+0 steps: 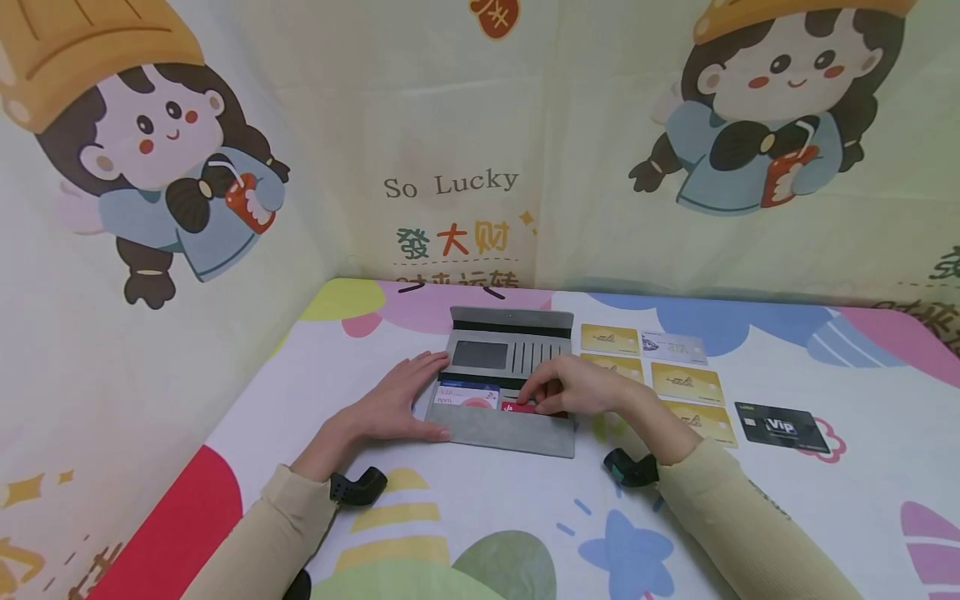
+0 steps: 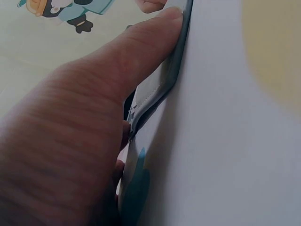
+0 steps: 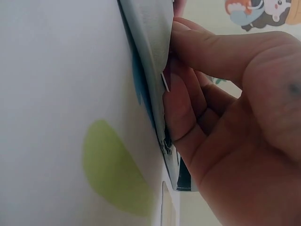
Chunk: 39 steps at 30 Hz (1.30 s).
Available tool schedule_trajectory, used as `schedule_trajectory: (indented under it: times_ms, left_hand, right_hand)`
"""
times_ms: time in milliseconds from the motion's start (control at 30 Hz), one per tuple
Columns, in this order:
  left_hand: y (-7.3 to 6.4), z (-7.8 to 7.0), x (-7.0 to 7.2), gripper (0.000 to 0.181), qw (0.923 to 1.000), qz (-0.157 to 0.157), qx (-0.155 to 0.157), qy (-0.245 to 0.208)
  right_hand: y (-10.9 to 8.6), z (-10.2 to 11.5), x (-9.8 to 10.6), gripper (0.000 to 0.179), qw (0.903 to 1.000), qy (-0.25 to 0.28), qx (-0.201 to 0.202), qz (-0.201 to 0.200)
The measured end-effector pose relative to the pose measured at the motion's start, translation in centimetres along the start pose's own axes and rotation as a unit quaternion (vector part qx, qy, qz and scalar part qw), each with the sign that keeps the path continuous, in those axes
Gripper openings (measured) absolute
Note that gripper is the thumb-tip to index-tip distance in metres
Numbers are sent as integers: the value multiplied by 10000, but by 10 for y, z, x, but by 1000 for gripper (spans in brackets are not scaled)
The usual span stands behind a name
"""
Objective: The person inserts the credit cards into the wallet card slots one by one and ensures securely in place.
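Observation:
A grey card wallet lies unfolded on the table, with several slots and a dark window on its upper half. My left hand rests along its left edge, fingers extended, and the thumb presses on the lower flap. A white and blue card sits partly in the lower pocket. Beside it, a red card is mostly inside the same pocket. My right hand pinches the red card near its right part; fingers and pocket edge hide much of it in the right wrist view.
Right of the wallet lie several gold cards, a silver card and a black VIP card. The patterned tablecloth covers the table, and a printed cloth hangs behind it.

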<state>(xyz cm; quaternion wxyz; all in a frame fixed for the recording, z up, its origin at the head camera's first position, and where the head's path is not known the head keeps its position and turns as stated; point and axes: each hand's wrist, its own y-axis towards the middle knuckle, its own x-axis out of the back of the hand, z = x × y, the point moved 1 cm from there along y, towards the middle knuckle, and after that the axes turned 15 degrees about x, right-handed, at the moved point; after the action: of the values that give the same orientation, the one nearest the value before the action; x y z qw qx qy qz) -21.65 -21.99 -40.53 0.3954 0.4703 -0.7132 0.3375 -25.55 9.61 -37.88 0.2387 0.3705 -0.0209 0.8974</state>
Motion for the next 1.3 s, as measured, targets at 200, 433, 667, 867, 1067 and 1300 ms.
schedule_trajectory:
  times_ms: [200,433,667,867,1067,1300]
  left_hand:
    - [1,1,-1,107,10000,-13,-17,13]
    - [0,0,-1,107,10000,-1,36,30]
    - [0,0,0,107,10000,-27,17,15]
    - [0,1,0,107,10000,-33,15,45]
    - [-1,1,1,107,10000,-51,18,20]
    - [-2,1,1,106,10000,-29,-10,-71]
  right_hand:
    - [0,0,0,21,10000,31,1,-31]
    - [1,2,0,17,9997,-77,-142,-165]
    - [1,4,1,19,9995,-129,-89,-282]
    - [1,4,2,21,9995,-121,-73,-295]
    - [0,4,6,24,9996,-51,-14,-271]
    - [-10,4,16,26,9990,-120,82,-411]
